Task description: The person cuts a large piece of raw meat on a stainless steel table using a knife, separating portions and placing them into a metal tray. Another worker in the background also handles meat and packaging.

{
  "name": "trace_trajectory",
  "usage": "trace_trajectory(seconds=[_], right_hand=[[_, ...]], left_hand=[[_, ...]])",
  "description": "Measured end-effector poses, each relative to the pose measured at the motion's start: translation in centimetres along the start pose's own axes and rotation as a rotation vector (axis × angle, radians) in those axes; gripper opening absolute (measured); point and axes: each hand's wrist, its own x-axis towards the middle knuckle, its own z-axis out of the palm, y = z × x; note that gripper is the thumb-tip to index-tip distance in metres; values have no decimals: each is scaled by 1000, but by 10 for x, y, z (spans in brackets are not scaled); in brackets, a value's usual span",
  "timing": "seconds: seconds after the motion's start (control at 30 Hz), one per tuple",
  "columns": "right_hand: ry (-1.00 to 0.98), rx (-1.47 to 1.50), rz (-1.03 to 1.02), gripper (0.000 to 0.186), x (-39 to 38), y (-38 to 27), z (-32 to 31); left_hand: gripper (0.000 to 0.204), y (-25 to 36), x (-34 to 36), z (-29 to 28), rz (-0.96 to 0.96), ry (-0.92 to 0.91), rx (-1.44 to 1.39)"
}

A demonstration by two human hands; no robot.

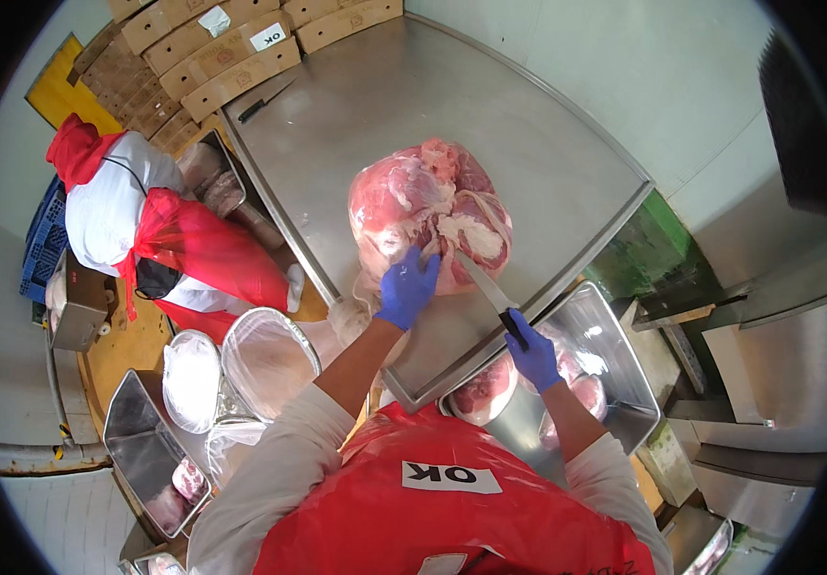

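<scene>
Steel table (308, 125): held knife (488, 291) slants up-left, tip against meat (396, 199).

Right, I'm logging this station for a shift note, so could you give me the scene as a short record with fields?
Left hand: blue-gloved, touching the meat
Right hand: blue-gloved, holding a knife by its black handle, blade toward the meat
Surface: metal table
Second knife: on the table, far left
Right of table: metal tub with meat pieces inside
Beyond: stacked boxes, far left
Others: person in red and white, left of table
</scene>
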Motion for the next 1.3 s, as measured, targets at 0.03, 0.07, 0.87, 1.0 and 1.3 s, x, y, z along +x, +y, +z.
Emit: trace_trajectory(seconds=[0.03, 0.07, 0.87, 1.0, 1.3], right_hand=[[35, 39, -27, 59, -2, 2, 6], [73, 76, -51, 59, -3, 4, 13], [14, -178, 168, 63, -70, -60, -95], [41, -410, 52, 61, -79, -108, -140], [-74, -637, -91, 52, 9, -201, -154]], left_hand=[[29, -5, 0, 4, 65, -16, 36], [28, -9, 0, 9, 131, -36, 71], [29, -51, -32, -13, 328, -313, -5], [34, -73, 3, -27, 335, -65, -159], [83, -110, 216, -6, -33, -48, -214]])
